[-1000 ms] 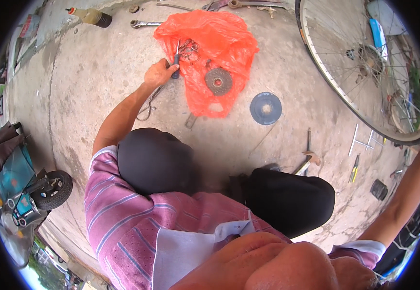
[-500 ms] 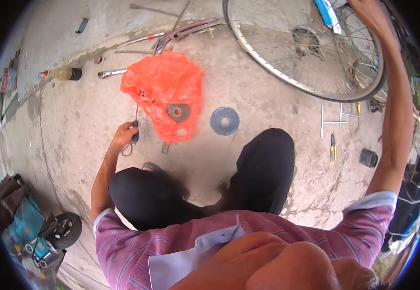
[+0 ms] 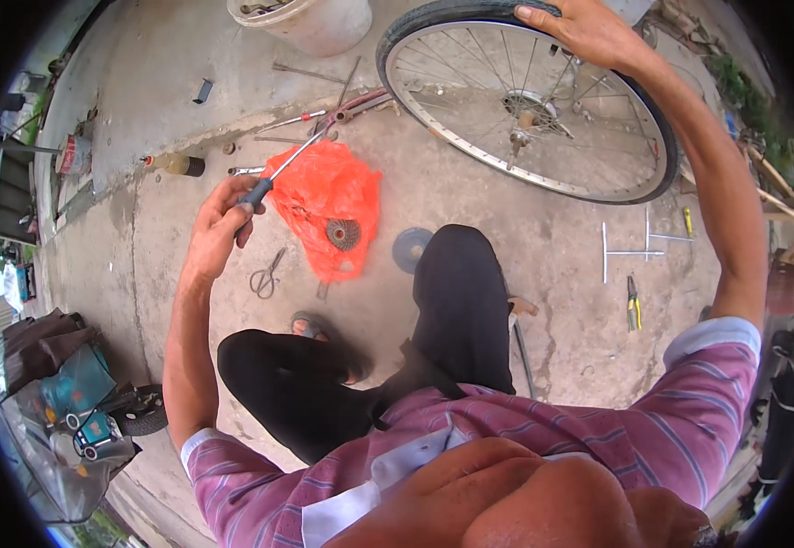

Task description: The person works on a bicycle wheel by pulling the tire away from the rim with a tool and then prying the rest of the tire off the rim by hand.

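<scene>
My left hand is closed round the dark handle of a screwdriver, whose long metal shaft points up and to the right over a red plastic bag. On the bag lies a bicycle sprocket cluster. With my right hand I grip the far upper rim and tyre of a bicycle wheel, which is tilted at the upper right. Its hub and spokes show. Beside my knee a blue-grey disc is partly hidden.
Scissors lie left of the bag. T-shaped wrenches and yellow-handled pliers lie at the right. A white bucket stands at the far side, a bottle lies at the left, and long tools are beyond the bag.
My left hand has picked the screwdriver up from beside the bag and raised it. The wheel has shifted left and tilted in my right hand. A white bucket has come into view.
</scene>
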A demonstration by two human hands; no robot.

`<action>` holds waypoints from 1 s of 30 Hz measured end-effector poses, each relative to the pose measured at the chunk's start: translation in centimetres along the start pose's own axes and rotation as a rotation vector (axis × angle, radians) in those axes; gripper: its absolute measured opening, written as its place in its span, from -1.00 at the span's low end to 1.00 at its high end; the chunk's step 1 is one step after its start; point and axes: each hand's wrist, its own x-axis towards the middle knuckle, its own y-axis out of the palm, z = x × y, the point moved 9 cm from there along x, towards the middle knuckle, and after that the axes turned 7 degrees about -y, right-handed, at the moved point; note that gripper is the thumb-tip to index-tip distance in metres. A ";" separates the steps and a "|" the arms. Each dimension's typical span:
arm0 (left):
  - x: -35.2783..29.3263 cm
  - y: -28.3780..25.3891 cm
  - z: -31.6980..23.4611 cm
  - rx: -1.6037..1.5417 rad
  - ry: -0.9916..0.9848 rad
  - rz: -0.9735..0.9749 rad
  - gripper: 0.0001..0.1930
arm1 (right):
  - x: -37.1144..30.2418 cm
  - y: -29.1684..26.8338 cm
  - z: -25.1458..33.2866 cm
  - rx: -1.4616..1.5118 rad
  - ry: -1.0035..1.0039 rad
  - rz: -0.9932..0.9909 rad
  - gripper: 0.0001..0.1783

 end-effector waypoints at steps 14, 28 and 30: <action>3.3 14.6 -22.5 0.537 0.714 0.099 -0.65 | -5.1 1.2 1.1 -0.025 -0.038 -0.047 -0.28; 8.8 21.2 -17.9 0.272 0.853 0.171 -0.58 | -4.9 0.8 -3.7 -0.071 0.178 -0.181 -0.20; 9.8 22.2 -16.6 0.084 0.907 0.041 -0.57 | -4.9 -0.4 -3.2 -0.023 0.271 -0.183 -0.28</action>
